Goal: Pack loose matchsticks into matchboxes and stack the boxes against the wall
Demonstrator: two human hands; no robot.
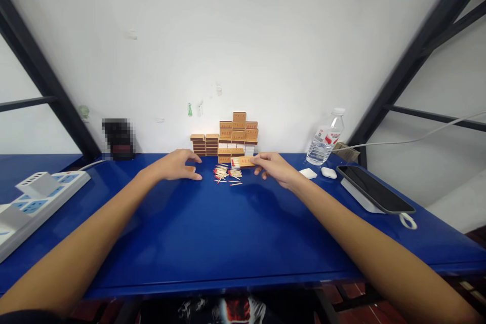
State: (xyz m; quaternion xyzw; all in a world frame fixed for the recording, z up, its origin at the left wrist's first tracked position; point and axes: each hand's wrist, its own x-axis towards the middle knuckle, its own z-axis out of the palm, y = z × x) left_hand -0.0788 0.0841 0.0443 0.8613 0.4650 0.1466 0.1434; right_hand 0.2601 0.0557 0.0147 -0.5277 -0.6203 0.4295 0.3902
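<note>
Both my arms reach forward over a blue table (212,233). My right hand (274,167) pinches a tan matchbox (243,162) by its end, holding it just above a small heap of loose red-tipped matches (227,174). My left hand (179,164) rests on the table left of the heap, fingers curled over a small tan piece (191,168), likely a matchbox part. Behind the heap, stacks of tan matchboxes (237,134) stand against the white wall, with a lower pile (205,144) on their left.
A white power strip (34,197) lies at the left edge. On the right are a clear water bottle (326,142), a white earbud case (308,173), a phone on a white stand (374,195), and a black frame post (410,61).
</note>
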